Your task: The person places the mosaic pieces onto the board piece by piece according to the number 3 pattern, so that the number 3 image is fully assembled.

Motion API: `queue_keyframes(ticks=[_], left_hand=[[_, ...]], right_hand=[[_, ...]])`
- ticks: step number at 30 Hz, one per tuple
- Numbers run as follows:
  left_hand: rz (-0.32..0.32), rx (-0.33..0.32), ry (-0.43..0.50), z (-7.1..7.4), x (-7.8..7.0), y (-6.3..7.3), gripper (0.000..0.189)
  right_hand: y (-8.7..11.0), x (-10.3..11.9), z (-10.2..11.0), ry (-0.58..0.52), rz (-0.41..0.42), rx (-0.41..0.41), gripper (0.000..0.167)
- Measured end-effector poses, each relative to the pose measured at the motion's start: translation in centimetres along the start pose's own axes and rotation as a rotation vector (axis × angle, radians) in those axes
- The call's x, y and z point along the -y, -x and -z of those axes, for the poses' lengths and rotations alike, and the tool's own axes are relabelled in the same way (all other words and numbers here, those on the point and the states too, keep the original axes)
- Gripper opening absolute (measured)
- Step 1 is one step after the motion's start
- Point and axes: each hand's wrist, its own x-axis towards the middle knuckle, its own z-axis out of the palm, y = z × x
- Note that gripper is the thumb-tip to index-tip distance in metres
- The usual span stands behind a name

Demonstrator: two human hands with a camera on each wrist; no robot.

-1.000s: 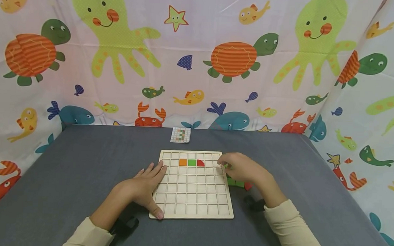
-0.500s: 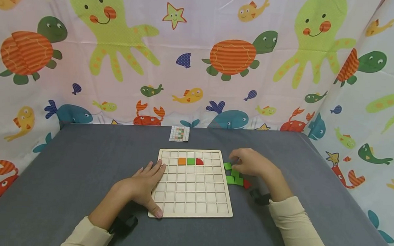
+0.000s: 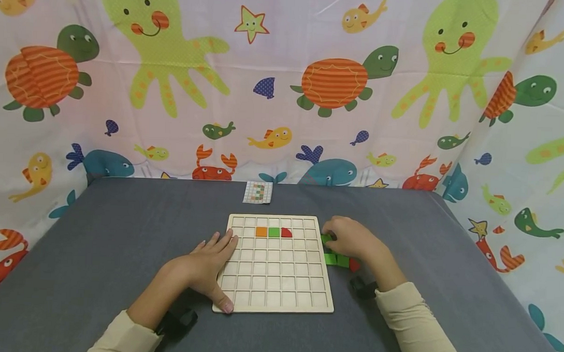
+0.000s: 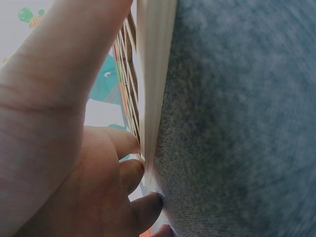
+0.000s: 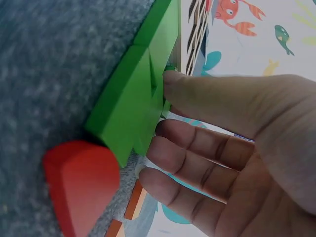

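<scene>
A pale wooden grid board point(image 3: 274, 269) lies on the table; an orange square point(image 3: 261, 231), a green square point(image 3: 274, 232) and a red rounded piece point(image 3: 287, 232) sit in its second row. My left hand point(image 3: 204, 269) rests on the board's left side, fingers spread, thumb at the near corner. Just beyond the right edge, my right hand point(image 3: 352, 239) pinches a green tile point(image 3: 326, 239), largely covered by thumb and fingers. Below that hand lie more green tiles point(image 3: 336, 260) and a red piece point(image 3: 354, 264). The right wrist view shows these green tiles point(image 5: 123, 106) close up.
A small card point(image 3: 257, 193) printed with a coloured grid lies behind the board. Orange pieces point(image 5: 134, 200) show beyond the fingers in the right wrist view. Grey cloth covers the table point(image 3: 121, 232); a sea-animal curtain point(image 3: 285, 93) hangs behind and at the sides.
My right hand moved right from the board's edge, uncovering green tiles, then came back left onto the tile nearest the board. The left hand and the board stayed in place.
</scene>
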Motion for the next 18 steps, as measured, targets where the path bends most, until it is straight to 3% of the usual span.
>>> queue_keyframes(ticks=[7, 18], left_hand=[[0.024, 0.003, -0.004, -0.1, -0.1, -0.11, 0.15], [-0.009, 0.009, -0.004, -0.06, 0.1, -0.13, 0.152]], right_hand=[[-0.03, -0.29, 0.15, -0.007, -0.014, -0.015, 0.013], [-0.19, 0.23, 0.52, -0.08, 0.09, -0.008, 0.006]])
